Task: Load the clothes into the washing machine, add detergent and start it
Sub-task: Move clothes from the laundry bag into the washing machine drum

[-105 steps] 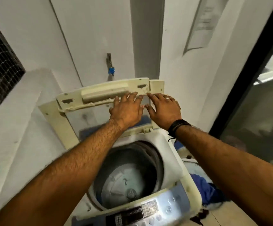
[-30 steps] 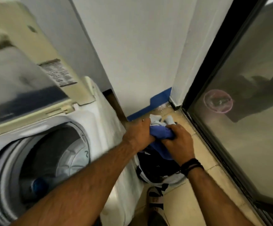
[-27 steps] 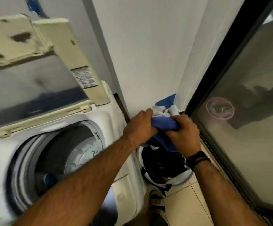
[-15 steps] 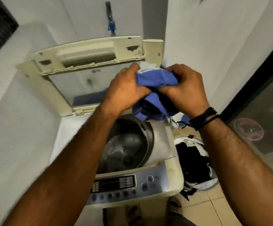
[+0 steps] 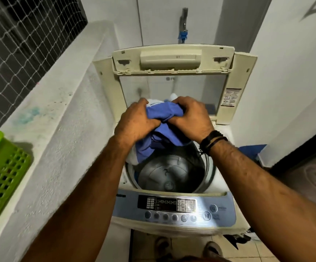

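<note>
A top-loading washing machine stands in front of me with its cream lid folded up against the wall. Its steel drum is open and looks bare at the bottom. My left hand and my right hand both grip a bundle of blue and white clothes right above the drum's mouth. The lower folds of the bundle hang into the left side of the opening. The control panel with its buttons faces me at the front.
A green plastic basket sits on the concrete ledge to the left, below a wire mesh window. A tap with a blue fitting is on the wall behind the lid. Dark clothes lie on the floor at the machine's right.
Both hands lifted the blue and white bundle from the pile on the floor at the right and carried it left over the drum, where it has sunk lower toward the opening.
</note>
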